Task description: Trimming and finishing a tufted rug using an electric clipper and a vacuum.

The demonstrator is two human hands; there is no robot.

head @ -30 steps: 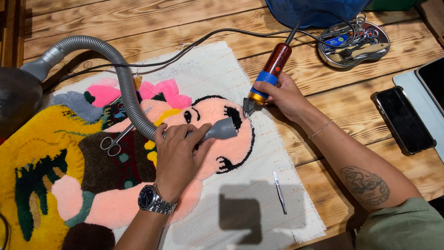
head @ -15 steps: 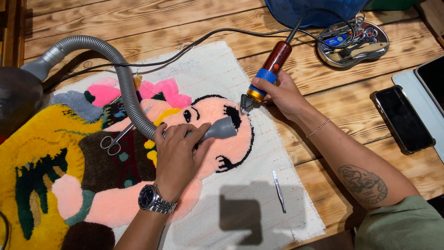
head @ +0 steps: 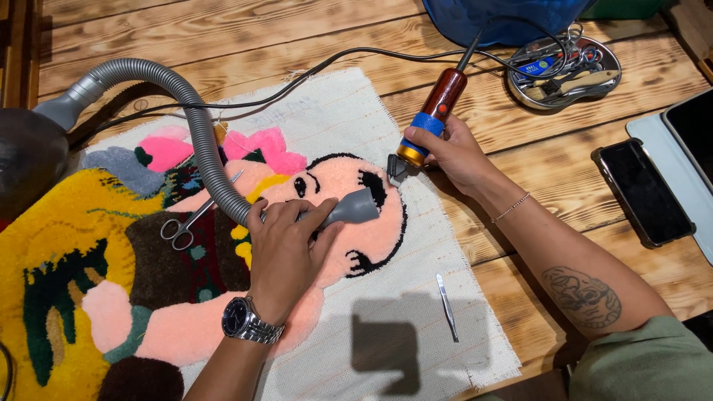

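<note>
At frame centre the left hand (head: 286, 249) clamps the grey ribbed vacuum hose nozzle (head: 355, 208) on the colourful tufted rug (head: 186, 297), while the right hand (head: 453, 152) grips the corded wooden-handled trimmer (head: 427, 126), whose blade could gouge the pile if tilted.

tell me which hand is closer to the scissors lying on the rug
Left. The left hand, gripping the vacuum nozzle, sits just right of the scissors; the right hand holds the trimmer farther right.

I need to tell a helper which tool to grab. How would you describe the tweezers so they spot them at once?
On the tufted rug, find the bare white backing at its lower right. The tweezers lie there alone: thin, silver, unlike the looped scissors.
</note>
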